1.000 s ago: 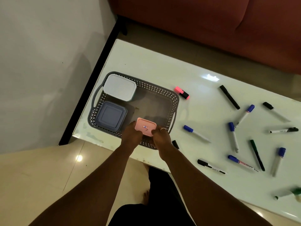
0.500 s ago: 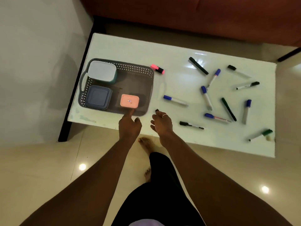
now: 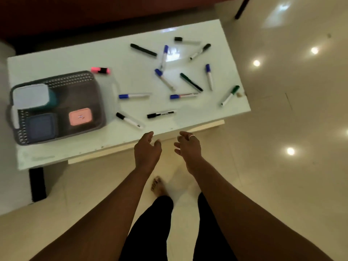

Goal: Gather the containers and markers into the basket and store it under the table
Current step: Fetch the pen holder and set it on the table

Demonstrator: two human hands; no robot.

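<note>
A grey perforated basket point(image 3: 81, 81) sits at the left end of the white table point(image 3: 131, 76). Inside it lie a white-lidded teal container point(image 3: 31, 96), a dark blue square container point(image 3: 41, 127) and a small pink container point(image 3: 80, 116). Several markers lie scattered on the table to the right of the basket, among them a pink highlighter point(image 3: 100, 70), a black-capped marker point(image 3: 129, 120) and another black marker point(image 3: 160, 114) near the front edge. My left hand point(image 3: 147, 150) and my right hand point(image 3: 188, 146) hover empty, fingers apart, just off the table's front edge.
A dark red sofa point(image 3: 94, 14) runs behind the table. The glossy tiled floor point(image 3: 282, 129) extends to the right and in front. A black table leg point(image 3: 37, 183) stands at the near left. My legs and a bare foot point(image 3: 158, 186) are below the hands.
The pink container has been let go and now rests in the basket. Both hands have drawn back from the basket to the table's front edge, and the view has shifted right.
</note>
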